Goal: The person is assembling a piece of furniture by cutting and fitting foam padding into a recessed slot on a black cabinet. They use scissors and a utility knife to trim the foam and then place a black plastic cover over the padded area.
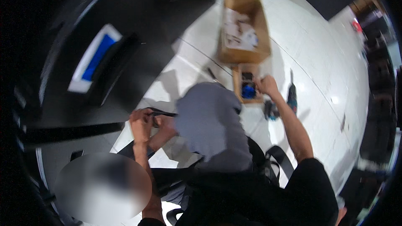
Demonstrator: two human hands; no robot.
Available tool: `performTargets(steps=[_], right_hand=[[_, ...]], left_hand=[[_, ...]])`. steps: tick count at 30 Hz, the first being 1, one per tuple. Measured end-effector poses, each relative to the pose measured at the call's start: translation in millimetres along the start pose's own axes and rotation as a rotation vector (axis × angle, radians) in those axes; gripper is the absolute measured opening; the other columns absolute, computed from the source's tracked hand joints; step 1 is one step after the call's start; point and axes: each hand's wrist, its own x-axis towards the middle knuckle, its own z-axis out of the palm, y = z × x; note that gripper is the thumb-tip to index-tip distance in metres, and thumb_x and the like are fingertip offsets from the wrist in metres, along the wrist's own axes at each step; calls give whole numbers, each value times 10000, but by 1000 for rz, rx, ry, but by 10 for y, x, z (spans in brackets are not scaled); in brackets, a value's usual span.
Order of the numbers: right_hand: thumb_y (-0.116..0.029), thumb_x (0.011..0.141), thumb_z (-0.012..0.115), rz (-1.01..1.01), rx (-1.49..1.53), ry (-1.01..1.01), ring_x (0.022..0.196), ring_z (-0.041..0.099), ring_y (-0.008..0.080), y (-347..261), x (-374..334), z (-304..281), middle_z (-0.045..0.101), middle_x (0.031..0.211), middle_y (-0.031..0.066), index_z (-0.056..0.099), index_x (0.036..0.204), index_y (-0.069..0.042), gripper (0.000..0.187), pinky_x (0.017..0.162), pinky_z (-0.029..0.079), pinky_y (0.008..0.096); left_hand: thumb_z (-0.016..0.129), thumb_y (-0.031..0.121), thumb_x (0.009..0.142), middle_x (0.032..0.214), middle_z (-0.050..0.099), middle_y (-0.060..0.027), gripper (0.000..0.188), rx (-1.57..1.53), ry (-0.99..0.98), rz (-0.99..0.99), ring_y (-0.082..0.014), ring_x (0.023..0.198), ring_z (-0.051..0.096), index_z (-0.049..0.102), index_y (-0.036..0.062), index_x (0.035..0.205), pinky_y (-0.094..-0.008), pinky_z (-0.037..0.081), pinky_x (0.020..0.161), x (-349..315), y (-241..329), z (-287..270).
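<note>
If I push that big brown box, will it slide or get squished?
The big cardboard box would probably slide, because the floor tiles look smooth and shiny. Its walls might bend a bit, since the top is open. The jumbled white pieces inside could shift around.

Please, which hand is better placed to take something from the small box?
Probably the right hand: it is at the small box. The left hand is farther away, on the other side of the grey shirt.

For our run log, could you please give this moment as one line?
left hand: at black strip, grip unclear | right hand: at small box | inside: blue item | beyond: cardboard box | floor: power tool
</note>
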Motion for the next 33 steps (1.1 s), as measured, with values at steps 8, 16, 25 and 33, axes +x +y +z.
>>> performTargets(steps=[8,16,25,33], right_hand=[[-428,928,601,260,-134,95,820,633,304,374,304,972,666,853,144,628,1024,-23,417,752,499,394],[-325,1013,512,-25,606,175,722,564,171,-656,328,-873,612,768,53,601,910,-9,343,704,464,323],[-168,995,543,-1150,-300,454,549,605,359,-3554,-1027,-1807,593,623,184,579,912,-39,158,510,449,418],[-301,1008,519,-1555,-239,630,425,535,318,-4522,-799,-1323,520,486,149,637,702,-65,405,487,453,412]], left_hand=[[730,124,793,1113,662,-152,334,-52,436,59,-342,1199,543,651,3,1094,-486,393,1060,177,183,-411],[713,194,864,973,703,-168,285,-565,690,-198,-266,931,676,693,-18,1053,-401,514,870,421,426,-1164],[700,232,888,862,705,-153,299,-1183,914,-343,-182,702,653,702,-39,1015,-315,528,647,1224,604,-1341],[858,249,635,1168,563,-136,636,236,1243,41,-323,1154,473,604,135,1207,-475,354,942,795,101,-1854]])
